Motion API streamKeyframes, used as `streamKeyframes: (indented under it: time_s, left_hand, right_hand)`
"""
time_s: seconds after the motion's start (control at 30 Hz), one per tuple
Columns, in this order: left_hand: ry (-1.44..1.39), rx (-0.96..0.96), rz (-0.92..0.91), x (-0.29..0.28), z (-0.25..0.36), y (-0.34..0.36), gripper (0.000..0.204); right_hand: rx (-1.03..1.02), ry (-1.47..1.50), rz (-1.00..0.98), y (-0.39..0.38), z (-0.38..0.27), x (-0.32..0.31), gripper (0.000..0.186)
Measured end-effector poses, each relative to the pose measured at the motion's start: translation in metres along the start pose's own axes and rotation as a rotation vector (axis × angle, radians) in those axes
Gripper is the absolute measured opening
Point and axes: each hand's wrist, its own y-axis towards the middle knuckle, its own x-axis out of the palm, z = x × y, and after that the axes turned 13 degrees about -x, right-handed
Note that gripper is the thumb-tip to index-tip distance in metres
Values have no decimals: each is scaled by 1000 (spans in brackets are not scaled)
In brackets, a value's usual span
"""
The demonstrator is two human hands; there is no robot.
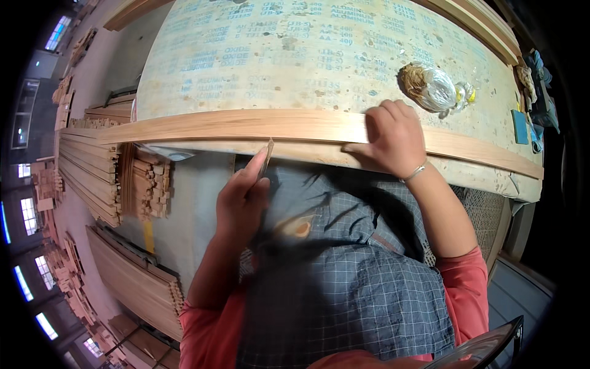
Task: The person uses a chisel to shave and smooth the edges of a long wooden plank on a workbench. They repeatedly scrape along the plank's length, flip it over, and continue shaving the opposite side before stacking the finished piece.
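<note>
Nearest the camera, a grey checked apron (362,277) covered the person's lap, w/ red sleeves (461,277) at either side. Just above it the left hand (241,200) was raised below the table's near edge, its grip pressed together on a thin, narrow blade-like tool (267,157); the tool's tip pointed up and met the lower edge of the wood strip (246,126). Exact kind of tool couldn't be told.

The right hand (393,138), w/ a thin bracelet (415,173) at the wrist, lay on the strip right of the tool; fingers curled over the top edge, thumb stretched left along the lower face, so the grip clamped the strip approx. at its mid-length. The strip itself was long, pale and flat, lying along the table's near edge from the left corner to the right corner, bowed by the lens.

Behind it the table (276,67) top was covered w/ a pale sheet printed in blue. Toward the far right side sat a crumpled clear plastic bag (437,88) w/ brownish stuff inside, well apart from both hands. More long wooden slats (485,24) ran by the far right edge.

Off the table's left side, on the floor, stood stacks of wooden slats (89,169) and short offcuts (152,184).
</note>
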Motion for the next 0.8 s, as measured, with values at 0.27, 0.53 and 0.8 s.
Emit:
streamKeyframes:
  time_s: [0.27, 0.53, 0.8]
  left_hand:
    - [-59, -161, 61, 0, -16, -10, 49]
    - [-80, -81, 44, 2, -25, -9, 54]
    - [-3, -99, -16, 23, -5, 1, 47]
  right_hand:
    - [-65, 149, 32, 55, -60, 34, 55]
    - [129, -157, -201, -66, 52, -56, 80]
    - [344, -119, -89, -150, 128, -105, 65]
